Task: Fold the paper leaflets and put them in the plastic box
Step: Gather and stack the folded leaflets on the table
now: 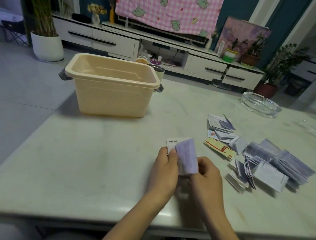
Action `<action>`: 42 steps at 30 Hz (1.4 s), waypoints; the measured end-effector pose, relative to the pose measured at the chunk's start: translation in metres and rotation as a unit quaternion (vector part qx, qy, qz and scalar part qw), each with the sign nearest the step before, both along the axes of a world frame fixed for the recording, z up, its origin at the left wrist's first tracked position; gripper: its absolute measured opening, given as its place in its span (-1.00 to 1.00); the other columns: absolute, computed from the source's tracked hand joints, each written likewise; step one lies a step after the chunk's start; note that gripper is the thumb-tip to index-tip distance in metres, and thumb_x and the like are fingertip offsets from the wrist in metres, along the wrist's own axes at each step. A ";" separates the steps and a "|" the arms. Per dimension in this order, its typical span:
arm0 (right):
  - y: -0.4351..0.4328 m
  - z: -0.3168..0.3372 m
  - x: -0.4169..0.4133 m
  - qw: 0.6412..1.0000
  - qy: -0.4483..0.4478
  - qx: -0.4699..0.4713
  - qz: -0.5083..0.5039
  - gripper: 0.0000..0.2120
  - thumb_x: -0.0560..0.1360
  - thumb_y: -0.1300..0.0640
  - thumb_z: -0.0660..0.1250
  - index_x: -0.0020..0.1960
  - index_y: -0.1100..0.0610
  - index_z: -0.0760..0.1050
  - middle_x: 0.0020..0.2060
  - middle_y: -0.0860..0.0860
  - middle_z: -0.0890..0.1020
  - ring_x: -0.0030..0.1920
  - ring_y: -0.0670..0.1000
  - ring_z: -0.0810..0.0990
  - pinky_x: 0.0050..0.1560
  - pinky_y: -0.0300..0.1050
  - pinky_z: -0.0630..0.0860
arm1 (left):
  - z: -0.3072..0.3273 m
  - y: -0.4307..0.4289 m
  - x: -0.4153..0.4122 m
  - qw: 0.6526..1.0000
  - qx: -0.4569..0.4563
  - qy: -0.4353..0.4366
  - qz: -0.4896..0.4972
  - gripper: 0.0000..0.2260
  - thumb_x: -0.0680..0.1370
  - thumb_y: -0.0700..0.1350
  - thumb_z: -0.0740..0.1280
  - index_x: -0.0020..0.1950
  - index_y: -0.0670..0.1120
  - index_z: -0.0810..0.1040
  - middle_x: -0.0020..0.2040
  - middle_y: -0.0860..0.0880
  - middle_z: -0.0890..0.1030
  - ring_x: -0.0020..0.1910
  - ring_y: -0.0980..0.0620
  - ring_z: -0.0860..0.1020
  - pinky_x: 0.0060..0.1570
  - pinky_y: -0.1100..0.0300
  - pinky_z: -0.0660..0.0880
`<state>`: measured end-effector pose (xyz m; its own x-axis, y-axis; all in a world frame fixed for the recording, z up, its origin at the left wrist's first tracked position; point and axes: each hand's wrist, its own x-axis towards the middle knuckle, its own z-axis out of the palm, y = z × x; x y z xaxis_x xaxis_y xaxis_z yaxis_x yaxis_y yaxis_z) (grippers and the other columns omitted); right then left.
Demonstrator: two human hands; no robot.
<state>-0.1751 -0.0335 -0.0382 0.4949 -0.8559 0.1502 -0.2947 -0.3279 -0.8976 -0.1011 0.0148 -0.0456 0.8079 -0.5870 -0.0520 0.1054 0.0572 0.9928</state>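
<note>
- Both hands meet at about 6 o'clock from the table's middle, just above the table (93,162).
- The left hand (165,169) is closed on a leaflet (186,156), thumb on its near face at the left edge, fingers behind.
- The right hand (205,177) pinches the same leaflet at its lower right corner; the fingertips are partly hidden behind the paper.
- The leaflet stands nearly upright between the hands, its top pointing to 12 o'clock. A white card-like sheet with small print shows behind it at the upper left; whether that is part of it I cannot tell.
- Handling, as I judge it: thin paper, very light, limp, easy to crease or tear, a little slippery. Best held at opposite edges and pressed flat along the fold with a thumb.
- At 3 o'clock of the hands lies the pile (274,167) of loose leaflets, spread on the table, well apart from the hands.
- At 11 o'clock of the hands, farther off, stands the box (110,95), open; what shows of its inside is bare. The folded leaflet must travel there.
- A glass ashtray (260,104) sits at 2 o'clock, near the far edge.
</note>
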 end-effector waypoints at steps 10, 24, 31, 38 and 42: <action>0.000 -0.008 0.008 0.984 -0.017 -0.176 -0.029 -0.69 0.55 -0.03 0.00 0.03 0.08 0.47 -0.05 -0.02 0.47 -0.07 -0.15 0.37 -0.07 -0.33 0.24 | -0.002 0.002 0.006 0.999 -0.017 -0.025 0.010 -0.93 0.61 -0.13 0.19 -0.05 -0.01 0.42 -0.12 0.08 0.54 -0.12 0.08 0.54 -0.11 0.24 0.48; -0.018 -0.024 0.023 0.975 0.071 -0.180 0.105 -0.68 0.59 -0.04 0.10 0.22 0.12 0.41 0.27 0.01 0.47 0.29 0.00 0.41 0.27 -0.31 0.28 | -0.009 0.005 0.017 0.984 0.049 -0.170 0.015 -0.93 0.60 -0.21 0.15 -0.05 -0.14 0.40 -0.10 0.00 0.59 -0.09 0.02 0.55 -0.13 0.25 0.44; -0.102 -0.001 0.014 0.939 0.231 -0.256 0.011 -0.51 0.45 0.19 0.37 0.33 0.31 0.35 0.32 0.25 0.39 0.36 0.21 0.30 0.32 -0.06 0.18 | -0.008 0.005 0.016 0.992 0.027 -0.115 0.036 -0.83 0.61 -0.24 0.16 -0.16 -0.04 0.36 -0.23 0.12 0.49 -0.32 0.23 0.45 -0.41 0.48 0.34; -0.157 0.009 0.014 0.888 0.420 -0.179 0.052 -0.55 0.52 -0.12 0.25 0.23 0.20 0.43 0.22 0.23 0.49 0.25 0.21 0.39 0.14 -0.04 0.32 | 0.001 0.007 0.014 0.999 -0.009 -0.033 0.038 -0.93 0.61 -0.25 0.15 -0.02 -0.13 0.40 -0.18 0.10 0.49 -0.29 0.25 0.46 -0.45 0.51 0.37; -0.165 0.014 0.017 0.889 0.423 -0.169 0.034 -0.72 0.58 -0.04 0.18 -0.12 0.17 0.41 0.10 0.26 0.55 0.06 0.20 0.49 -0.12 -0.10 0.27 | 0.006 0.009 0.014 0.998 -0.030 0.004 0.048 -0.93 0.61 -0.27 0.14 -0.01 -0.15 0.40 -0.18 0.10 0.49 -0.30 0.23 0.46 -0.50 0.49 0.38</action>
<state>-0.1579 -0.1987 -0.0238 0.6018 -0.7965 -0.0581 -0.7873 -0.5796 -0.2103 -0.0875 0.0241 -0.0394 0.8601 -0.5095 -0.0263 0.1048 0.1260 0.9865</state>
